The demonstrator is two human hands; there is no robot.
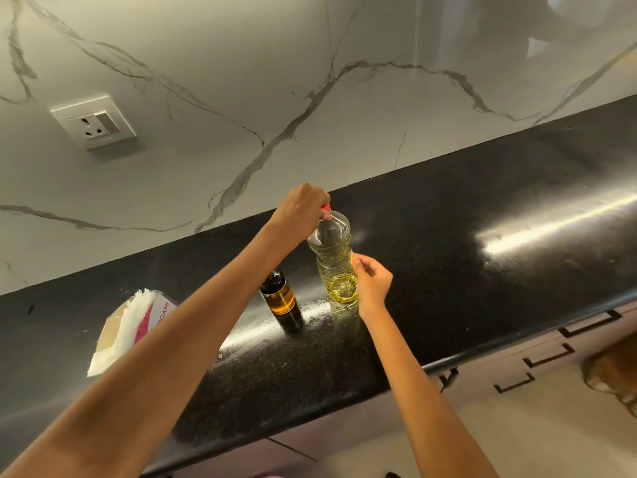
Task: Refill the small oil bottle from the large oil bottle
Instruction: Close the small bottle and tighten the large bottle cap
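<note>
- A white wall socket (93, 121) sits on the marbled wall (310, 63), far up and left of both hands.
- A tissue pack (132, 326) lies on the black table (482, 270), left of the left forearm; its pink side reads "IGAMI" (the first letters are hidden behind the arm).
- The small oil bottle (280, 298) stands upright on the table, below the left hand's fingers and just beside the forearm; dark cap, amber oil inside, no writing readable.
- The left hand (300, 210) is over the top of the large oil bottle (336, 267), fingers curled round its red cap (326, 207).
- The large oil bottle stands upright on the table just right of the small one, clear plastic with pale yellow oil in its lower part; no label shows.
- The right hand (372, 281) holds the large bottle's body from the right, thumb and fingers pinched against its ribbed side.
- Drawer handles (548, 355) run below the table's edge, right of the right hand.
</note>
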